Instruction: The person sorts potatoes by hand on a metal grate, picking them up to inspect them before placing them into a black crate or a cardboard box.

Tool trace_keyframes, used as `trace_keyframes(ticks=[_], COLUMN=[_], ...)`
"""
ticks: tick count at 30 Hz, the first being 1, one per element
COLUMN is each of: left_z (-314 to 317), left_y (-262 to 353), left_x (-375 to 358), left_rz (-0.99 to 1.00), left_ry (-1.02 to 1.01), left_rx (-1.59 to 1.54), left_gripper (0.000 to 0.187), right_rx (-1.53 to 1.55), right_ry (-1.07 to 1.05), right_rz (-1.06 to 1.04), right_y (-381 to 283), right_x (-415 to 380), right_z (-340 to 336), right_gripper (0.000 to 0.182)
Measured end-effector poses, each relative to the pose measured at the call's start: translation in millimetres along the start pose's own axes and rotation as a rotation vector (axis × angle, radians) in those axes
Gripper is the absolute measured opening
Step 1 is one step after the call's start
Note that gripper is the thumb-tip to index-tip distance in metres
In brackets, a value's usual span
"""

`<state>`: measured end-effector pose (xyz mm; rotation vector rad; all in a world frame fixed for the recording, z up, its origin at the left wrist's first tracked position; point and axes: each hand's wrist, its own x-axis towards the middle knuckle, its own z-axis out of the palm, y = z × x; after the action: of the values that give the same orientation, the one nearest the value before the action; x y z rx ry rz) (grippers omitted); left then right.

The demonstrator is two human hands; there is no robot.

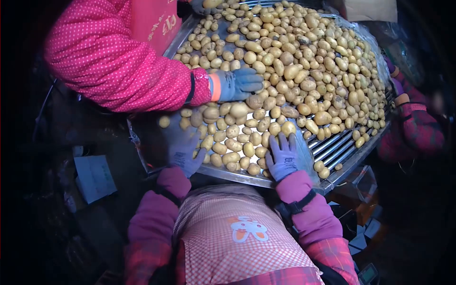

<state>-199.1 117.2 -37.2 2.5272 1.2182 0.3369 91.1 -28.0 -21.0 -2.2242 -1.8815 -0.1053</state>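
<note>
A sorting tabletop (349, 159) of metal rollers was seen running from the near edge up and away to the right, covered by a dense heap of potatoes (304, 71). Bare rollers were exposed only at the near right corner.

A co-worker's dotted pink sleeve (114, 61) was stretched in from the left, its blue-gloved hand (237, 83) laid over potatoes mid-table. A second co-worker's plaid sleeve (418, 128) was visible at the right edge; its hand could not be made out.

The wearer's checked apron (237, 237) was pressed against the near rim.

The left hand (183, 149), gloved, was held at the near left edge of the heap, fingers loosely spread and pointing away, touching the outermost potatoes; nothing was seen clamped in its grip. It was motion-blurred, so contact was uncertain.

The right hand (283, 154), gloved, was laid flat with fingers spread, the grip holding nothing, fingertips up against one larger potato (288, 128). That potato lay directly ahead of the right fingertips, up the table, its long axis roughly across the fingers. The right hand was clearly nearer to it; the left was well apart, across the near rows.
</note>
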Motion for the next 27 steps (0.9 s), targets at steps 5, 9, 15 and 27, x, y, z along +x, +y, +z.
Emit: trace_keyframes(ticks=[5, 9, 15, 27], left_z=[3.5, 6.2, 1.2, 43.2], left_y=[-2.4, -0.3, 42.4, 133.6], left_x=[2.5, 1.6, 8.9, 55.5], left_rz=[0.022, 0.039, 0.083, 0.07], left_ry=[0.03, 0.067, 0.09, -0.407], left_rx=[-0.037, 0.02, -0.272, -0.811], left_gripper=[0.056, 0.056, 0.045, 0.048], right_rx=[0.291, 0.39, 0.447, 0.483], right_ry=[-0.041, -0.221, -0.132, -0.328], right_rz=[0.275, 0.458, 0.438, 0.626], right_y=[11.3, 13.7, 26.2, 7.1], right_x=[-25.1, -22.1, -16.9, 0.5], right_z=[-2.8, -6.3, -0.2, 6.9], right_gripper=[0.053, 0.062, 0.057, 0.052])
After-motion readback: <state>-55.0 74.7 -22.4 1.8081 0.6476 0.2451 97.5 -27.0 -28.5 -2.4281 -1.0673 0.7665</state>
